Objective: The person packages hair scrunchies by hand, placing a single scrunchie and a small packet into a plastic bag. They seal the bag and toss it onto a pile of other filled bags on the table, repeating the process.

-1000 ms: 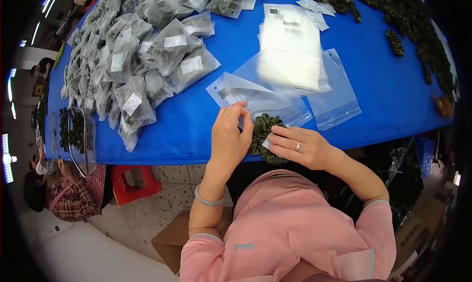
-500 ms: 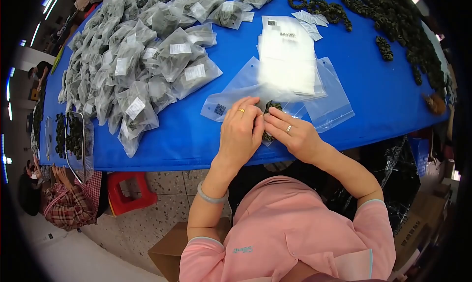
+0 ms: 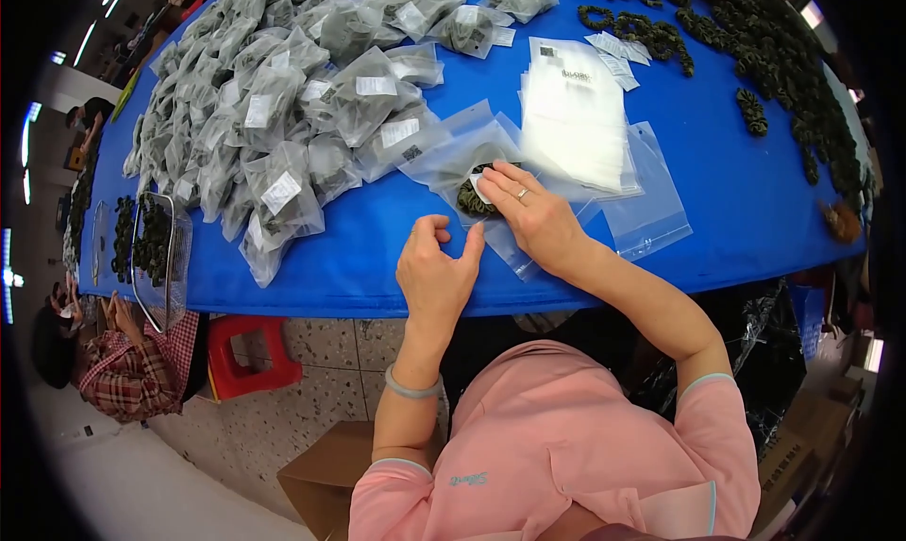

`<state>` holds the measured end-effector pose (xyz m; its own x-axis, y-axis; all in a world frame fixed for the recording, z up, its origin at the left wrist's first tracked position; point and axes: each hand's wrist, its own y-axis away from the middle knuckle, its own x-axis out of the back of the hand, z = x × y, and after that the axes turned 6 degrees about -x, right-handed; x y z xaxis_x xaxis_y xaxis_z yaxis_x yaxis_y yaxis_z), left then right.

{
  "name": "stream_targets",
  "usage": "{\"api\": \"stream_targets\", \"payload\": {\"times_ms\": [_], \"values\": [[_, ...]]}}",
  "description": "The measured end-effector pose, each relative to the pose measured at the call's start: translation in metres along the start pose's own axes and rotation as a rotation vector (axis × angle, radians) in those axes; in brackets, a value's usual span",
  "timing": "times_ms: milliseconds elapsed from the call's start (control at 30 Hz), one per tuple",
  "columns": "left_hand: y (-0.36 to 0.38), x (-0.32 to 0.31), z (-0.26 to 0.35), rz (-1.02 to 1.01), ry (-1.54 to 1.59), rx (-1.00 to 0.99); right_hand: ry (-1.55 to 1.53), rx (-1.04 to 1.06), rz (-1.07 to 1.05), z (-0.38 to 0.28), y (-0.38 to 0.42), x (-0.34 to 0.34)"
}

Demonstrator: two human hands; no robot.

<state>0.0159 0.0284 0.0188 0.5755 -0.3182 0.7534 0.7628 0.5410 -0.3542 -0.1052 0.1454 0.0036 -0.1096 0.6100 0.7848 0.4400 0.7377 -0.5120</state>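
A dark green scrunchie [image 3: 475,199] lies on a clear bag [image 3: 462,144] with a square printed code, on the blue table. My right hand [image 3: 535,211] rests over its right side, fingers extended and pressed together on a small white label [image 3: 479,188]. Just below and left of the scrunchie is my left hand [image 3: 439,267], thumb raised apart from the curled fingers, with nothing in it. A stack of frosted bags [image 3: 573,116] lies beyond my right hand, and another clear bag [image 3: 648,196] lies beside the stack.
Filled bags [image 3: 274,107] are heaped at the left. Loose scrunchies [image 3: 774,78] spread over the right, near white labels [image 3: 618,58]. A wire basket [image 3: 170,258] stands at the left edge. A person in plaid [image 3: 132,376] sits near a red stool [image 3: 250,357].
My left hand has come away from the scrunchie, down and left. My right hand now lies over the scrunchie and label. The view has shifted slightly.
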Motion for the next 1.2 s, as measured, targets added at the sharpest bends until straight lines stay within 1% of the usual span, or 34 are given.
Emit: {"api": "stream_targets", "payload": {"times_ms": [33,67,200,233,367,400,533,567,700,733,867,1067,1200], "values": [[0.003,0.001,-0.002,-0.106,0.018,0.150,0.019,0.004,-0.002,-0.001,-0.001,-0.002],[0.003,0.000,-0.005,-0.101,0.018,0.156,0.017,0.010,-0.005,-0.002,-0.003,-0.005],[-0.001,-0.011,-0.014,-0.096,0.133,0.011,0.057,0.032,-0.012,-0.006,-0.006,-0.012],[-0.001,-0.011,-0.014,-0.096,0.136,0.011,0.059,0.033,-0.013,-0.007,-0.009,-0.016],[0.011,-0.009,-0.014,-0.035,0.280,0.059,-0.025,0.134,-0.116,-0.012,-0.039,-0.041],[0.014,-0.005,-0.016,-0.032,0.275,0.064,-0.031,0.139,-0.118,-0.015,-0.045,-0.047],[0.021,0.017,-0.026,-0.070,0.296,0.257,-0.136,0.208,-0.126,-0.024,-0.059,-0.064],[0.018,0.019,-0.030,-0.069,0.292,0.258,-0.139,0.209,-0.124,-0.026,-0.059,-0.063],[0.001,0.013,-0.046,0.545,-0.201,-0.182,-0.163,0.211,-0.129,-0.038,-0.046,-0.053],[-0.002,0.012,-0.047,0.545,-0.200,-0.180,-0.162,0.211,-0.132,-0.038,-0.044,-0.054],[-0.016,0.014,-0.044,0.254,0.108,-0.180,-0.169,0.161,-0.093,-0.032,-0.036,-0.057],[-0.016,0.021,-0.036,0.135,0.255,-0.261,-0.145,0.112,-0.098,-0.028,-0.017,-0.032],[-0.003,0.021,-0.017,0.083,0.376,-0.391,-0.059,0.105,-0.087,-0.039,0.012,-0.010]]}}
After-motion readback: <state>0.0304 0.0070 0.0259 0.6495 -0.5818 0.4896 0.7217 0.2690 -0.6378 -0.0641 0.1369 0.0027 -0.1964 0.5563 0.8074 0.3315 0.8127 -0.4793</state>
